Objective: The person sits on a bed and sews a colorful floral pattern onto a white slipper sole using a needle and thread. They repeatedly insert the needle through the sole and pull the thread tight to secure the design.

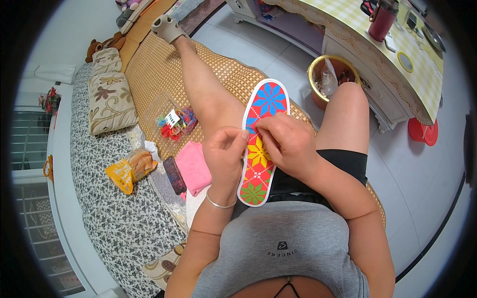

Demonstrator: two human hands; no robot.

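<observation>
An embroidered insole (256, 149) with a white border lies lengthwise over my lap, slightly tilted. Its red face carries blue, yellow and green flower motifs and white crossing lines. My left hand (226, 147) grips its left edge, with the thumb on top near the middle. Over the right side of the insole, my right hand (290, 139) has thumb and forefinger drawn together at the lower blue stitching. Whether a needle or thread sits between those fingertips is too small to tell. To the left, a clear plastic tray (164, 108) holds coloured thread skeins (179, 124) and a white card.
On the woven mat (220, 74) and bed lie a pink cloth (193, 167), a phone (174, 175), a yellow food bag (130, 169) and cushions (111, 100). A gold-rimmed bin (315, 80) stands by the desk (372, 70), which bears a dark red flask (383, 22).
</observation>
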